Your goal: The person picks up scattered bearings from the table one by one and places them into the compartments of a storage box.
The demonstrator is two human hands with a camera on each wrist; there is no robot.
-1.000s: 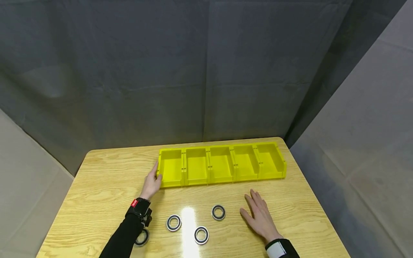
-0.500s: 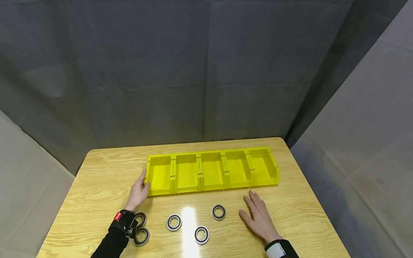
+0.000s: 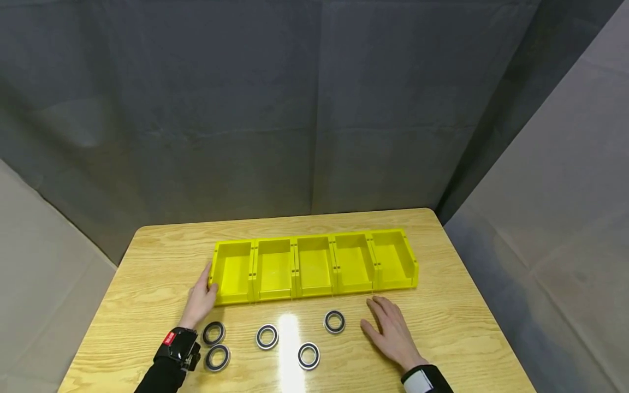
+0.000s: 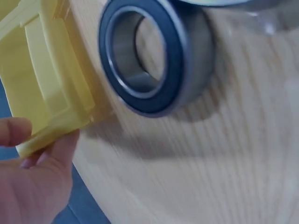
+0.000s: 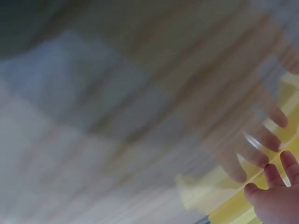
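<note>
A yellow row of joined bins [image 3: 314,267] with several compartments sits on the wooden table. My left hand [image 3: 198,301] grips its left end; in the left wrist view the thumb lies over the yellow wall [image 4: 51,70] and the fingers go beneath it. To the right, my right hand [image 3: 391,333] rests on the table with straight fingers, just in front of the bins and holding nothing. Two bearings lie by my left wrist, the upper bearing [image 3: 213,333] and the lower bearing [image 3: 217,358]. Three others lie between the hands: a left bearing [image 3: 267,337], a front bearing [image 3: 308,356] and a right bearing [image 3: 334,322].
The light wooden table [image 3: 162,256] has rounded back corners. A dark grey curtain [image 3: 245,136] hangs behind it, and paler grey panels [image 3: 555,234] stand at both sides. Glare streaks the table near the front bearing.
My left hand has drawn the row of bins left and toward the front edge. The bearings beside my left wrist have come into full view. My right hand has barely moved.
</note>
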